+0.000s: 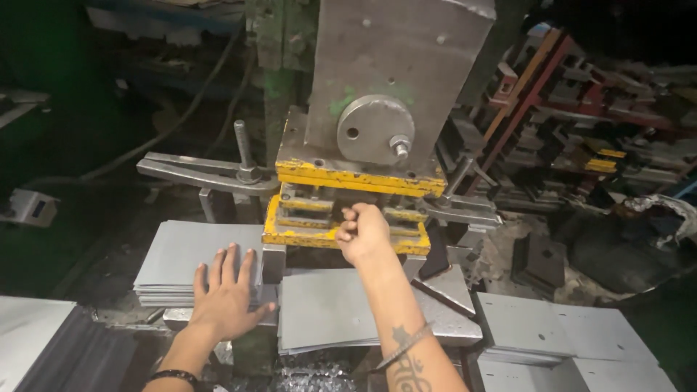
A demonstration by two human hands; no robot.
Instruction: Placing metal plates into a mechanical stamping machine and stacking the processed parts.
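left hand flat on sheet stack; right hand fisted at yellow die

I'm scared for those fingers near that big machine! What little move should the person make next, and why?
Probably draw the right hand back out, toward the flat sheet in front. Its closed fingers sit right at the yellow die, under the heavy grey press head. The left hand rests safely on the sheet stack.

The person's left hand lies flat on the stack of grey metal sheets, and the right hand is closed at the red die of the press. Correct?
Not quite: the head view shows the die is yellow, not red. The left hand does lie flat on the stack of grey metal sheets, and the right hand is closed at the die.
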